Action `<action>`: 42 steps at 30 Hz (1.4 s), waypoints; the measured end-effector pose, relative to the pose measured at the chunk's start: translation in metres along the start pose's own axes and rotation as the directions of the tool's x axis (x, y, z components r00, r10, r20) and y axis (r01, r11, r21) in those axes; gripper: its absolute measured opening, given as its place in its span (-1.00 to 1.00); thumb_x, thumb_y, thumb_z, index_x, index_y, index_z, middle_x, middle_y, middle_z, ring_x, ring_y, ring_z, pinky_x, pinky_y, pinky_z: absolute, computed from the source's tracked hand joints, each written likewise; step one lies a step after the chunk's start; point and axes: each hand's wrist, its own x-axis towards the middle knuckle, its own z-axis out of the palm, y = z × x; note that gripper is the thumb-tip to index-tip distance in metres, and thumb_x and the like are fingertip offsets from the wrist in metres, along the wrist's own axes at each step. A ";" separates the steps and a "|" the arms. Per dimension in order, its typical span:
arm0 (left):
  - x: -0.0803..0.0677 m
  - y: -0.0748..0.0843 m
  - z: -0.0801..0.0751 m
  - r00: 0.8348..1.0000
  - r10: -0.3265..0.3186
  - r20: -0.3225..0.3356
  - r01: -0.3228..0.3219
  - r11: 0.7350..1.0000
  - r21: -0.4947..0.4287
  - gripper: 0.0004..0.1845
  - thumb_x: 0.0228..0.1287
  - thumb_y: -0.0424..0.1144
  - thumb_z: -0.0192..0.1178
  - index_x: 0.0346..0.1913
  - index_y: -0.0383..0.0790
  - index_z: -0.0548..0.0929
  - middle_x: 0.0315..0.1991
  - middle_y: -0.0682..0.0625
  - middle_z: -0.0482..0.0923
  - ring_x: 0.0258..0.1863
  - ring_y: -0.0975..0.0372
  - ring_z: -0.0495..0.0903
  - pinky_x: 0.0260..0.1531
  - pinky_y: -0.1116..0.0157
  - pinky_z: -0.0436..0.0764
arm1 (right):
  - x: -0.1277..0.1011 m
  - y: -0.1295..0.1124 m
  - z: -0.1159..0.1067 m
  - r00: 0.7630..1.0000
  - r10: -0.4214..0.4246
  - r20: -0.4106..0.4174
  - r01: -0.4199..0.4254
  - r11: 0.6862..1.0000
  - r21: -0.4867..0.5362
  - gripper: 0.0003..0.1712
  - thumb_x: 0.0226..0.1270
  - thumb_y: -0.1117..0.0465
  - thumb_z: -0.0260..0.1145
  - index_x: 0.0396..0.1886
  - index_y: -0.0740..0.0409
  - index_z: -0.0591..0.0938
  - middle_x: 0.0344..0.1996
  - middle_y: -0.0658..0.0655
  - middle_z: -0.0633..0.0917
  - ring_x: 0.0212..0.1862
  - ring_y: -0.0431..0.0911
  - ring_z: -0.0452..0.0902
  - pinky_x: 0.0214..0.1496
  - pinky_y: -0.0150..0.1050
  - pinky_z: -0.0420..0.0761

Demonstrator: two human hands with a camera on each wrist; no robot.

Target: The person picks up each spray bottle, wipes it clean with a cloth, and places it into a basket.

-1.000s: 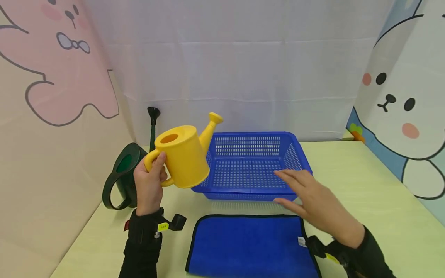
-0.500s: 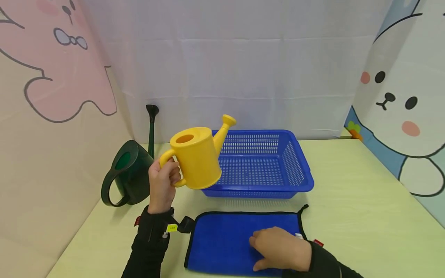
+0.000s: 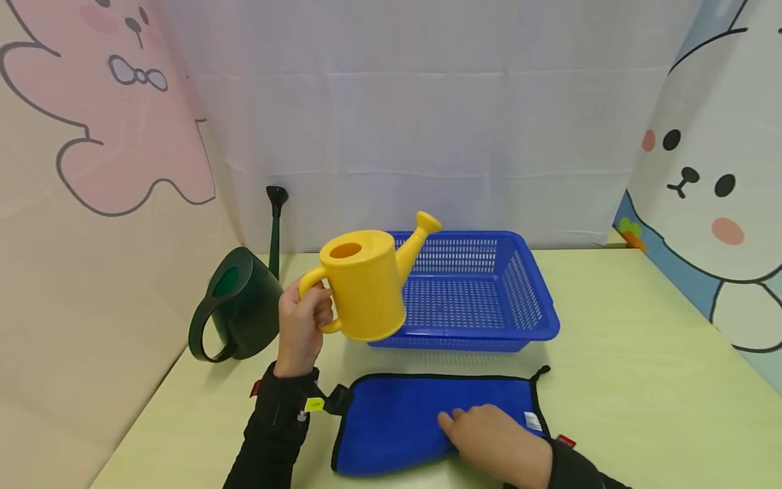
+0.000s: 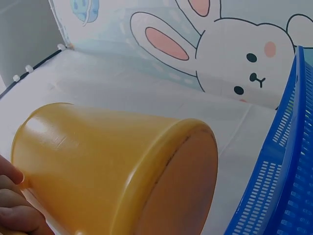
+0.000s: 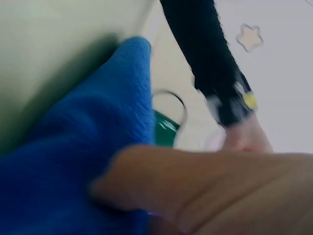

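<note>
While the left hand is clutching a smooth yellow watering can by its looped handle near a latticed basket, the left-wrist view is catching the can's round base, the right-wrist view the right hand pinching fuzzy cloth.

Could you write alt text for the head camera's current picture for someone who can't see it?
A person's left hand holds up a yellow watering can by its handle, partly in front of a blue basket on a table, while the right hand grips a blue cloth. A dark green watering can sits to the left.
</note>
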 end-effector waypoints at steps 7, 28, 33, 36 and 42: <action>-0.001 0.001 0.003 0.999 -0.038 -0.002 0.038 0.999 -0.017 -0.81 0.23 -0.50 -0.14 -0.46 -0.16 0.35 -0.73 0.11 0.17 -0.78 0.29 0.19 -0.67 0.47 0.26 | -0.020 0.027 -0.032 0.953 0.122 -0.277 -0.080 0.984 0.159 -0.82 0.21 0.27 0.16 -0.32 0.13 0.31 -0.73 -0.09 0.23 -0.73 -0.29 0.07 -0.69 -0.40 0.10; 0.005 0.000 0.012 0.990 -0.143 0.003 0.143 0.989 -0.024 -0.78 0.15 -0.47 -0.07 -0.59 -0.17 0.30 -0.77 0.12 0.14 -0.81 0.30 0.15 -0.70 0.46 0.19 | -0.024 0.041 -0.080 0.531 0.557 -0.639 0.493 0.410 0.767 -0.79 0.40 0.39 -0.25 -0.14 0.08 0.29 -0.53 -0.02 0.34 -0.58 -0.23 0.37 -0.61 -0.35 0.37; 0.008 -0.002 0.028 0.985 -0.166 0.039 0.168 0.984 -0.057 -0.84 0.12 -0.46 -0.07 -0.54 -0.19 0.30 -0.77 0.13 0.14 -0.81 0.32 0.14 -0.73 0.47 0.18 | 0.002 0.029 -0.095 0.444 0.673 -0.592 0.466 0.390 0.794 -0.88 0.43 0.27 -0.19 -0.12 0.05 0.26 -0.58 -0.06 0.28 -0.63 -0.26 0.25 -0.59 -0.38 0.30; 0.008 -0.005 0.035 0.979 -0.193 0.062 0.196 0.979 -0.060 -0.85 0.12 -0.45 -0.07 -0.53 -0.20 0.30 -0.78 0.13 0.14 -0.81 0.31 0.16 -0.73 0.46 0.19 | 0.016 0.024 -0.095 0.423 0.704 -0.570 0.480 0.359 0.800 -0.89 0.43 0.25 -0.19 -0.11 0.06 0.23 -0.56 -0.06 0.26 -0.57 -0.27 0.24 -0.51 -0.43 0.31; 0.005 -0.006 0.039 0.975 -0.199 0.095 0.204 0.978 -0.043 -0.81 0.08 -0.46 -0.09 -0.60 -0.18 0.25 -0.80 0.13 0.12 -0.84 0.30 0.13 -0.77 0.44 0.14 | 0.040 0.019 -0.079 0.355 0.580 -0.734 0.584 0.476 0.658 -0.74 0.39 0.37 -0.17 0.04 0.28 0.18 -0.28 -0.06 0.43 -0.29 -0.31 0.38 -0.19 -0.55 0.43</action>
